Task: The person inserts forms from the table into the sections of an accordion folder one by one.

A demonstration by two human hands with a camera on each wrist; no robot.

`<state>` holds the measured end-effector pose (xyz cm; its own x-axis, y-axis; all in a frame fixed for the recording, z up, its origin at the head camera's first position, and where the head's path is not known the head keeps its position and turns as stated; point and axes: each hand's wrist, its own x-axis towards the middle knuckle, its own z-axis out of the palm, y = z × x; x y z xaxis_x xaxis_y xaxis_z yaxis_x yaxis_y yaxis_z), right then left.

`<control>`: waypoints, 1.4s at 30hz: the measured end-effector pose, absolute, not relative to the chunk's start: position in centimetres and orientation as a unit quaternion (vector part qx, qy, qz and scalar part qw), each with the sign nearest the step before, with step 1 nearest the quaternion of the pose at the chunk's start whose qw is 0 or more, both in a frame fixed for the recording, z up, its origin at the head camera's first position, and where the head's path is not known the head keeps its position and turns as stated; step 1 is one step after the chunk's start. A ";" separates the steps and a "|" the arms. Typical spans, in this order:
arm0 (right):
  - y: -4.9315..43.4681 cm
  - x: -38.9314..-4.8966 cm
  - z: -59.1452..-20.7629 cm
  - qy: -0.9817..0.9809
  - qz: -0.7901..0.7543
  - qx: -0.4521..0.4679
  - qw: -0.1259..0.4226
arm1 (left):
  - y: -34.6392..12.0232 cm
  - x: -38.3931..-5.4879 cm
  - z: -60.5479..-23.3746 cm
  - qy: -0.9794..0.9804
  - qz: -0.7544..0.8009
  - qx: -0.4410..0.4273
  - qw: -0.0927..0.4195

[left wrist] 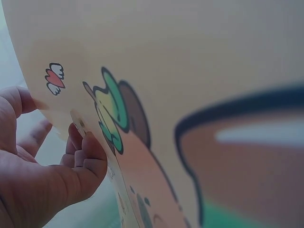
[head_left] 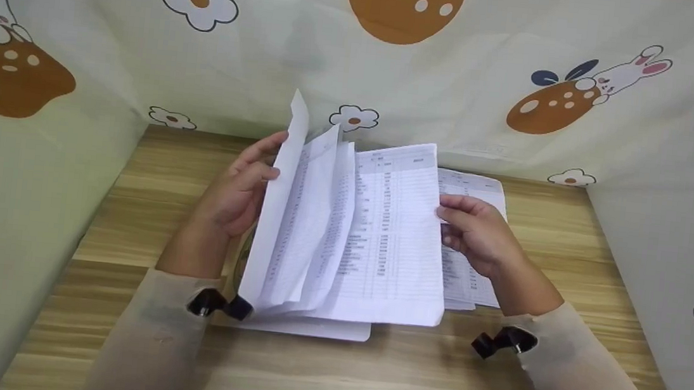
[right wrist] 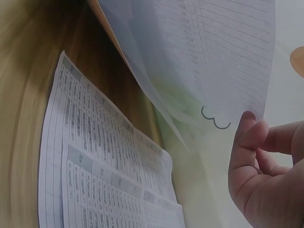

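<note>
A folder stands partly opened over the table, its inner side plain white. Its outer face carries cartoon prints, seen in the left wrist view. My left hand grips the folder at its left edge, with fingertips over the rim. Several loose-standing printed sheets fan out inside it. On the right, my right hand pinches the edge of a sheet with a printed table between thumb and fingers. The right wrist view shows this sheet lifted and tilted.
Other printed sheets lie overlapping on the wooden table, to the right and partly behind the raised sheet. A white rounded panel shows below the folder. Cloth walls with cartoon prints enclose the table at back and sides.
</note>
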<state>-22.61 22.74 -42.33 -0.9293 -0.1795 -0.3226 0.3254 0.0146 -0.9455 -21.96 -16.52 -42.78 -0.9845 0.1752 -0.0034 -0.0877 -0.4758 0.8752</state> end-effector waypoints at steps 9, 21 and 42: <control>20.6 -22.9 -42.8 0.686 -0.698 0.059 0.197 | -16.5 -21.9 -42.9 0.505 0.858 0.046 0.076; 17.8 -23.4 -43.5 0.691 -0.691 0.048 0.206 | -16.5 -21.8 -42.9 0.505 0.858 0.044 0.083; 14.0 -24.2 -45.2 0.698 -0.687 0.029 0.198 | -16.4 -21.8 -43.0 0.510 0.854 0.059 0.085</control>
<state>-24.24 14.03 -45.19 -0.9196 -0.2317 -0.3173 0.3136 0.0533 -0.9480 -21.85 -16.35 -43.02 -0.9784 0.2062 0.0147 -0.0850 -0.4659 0.8807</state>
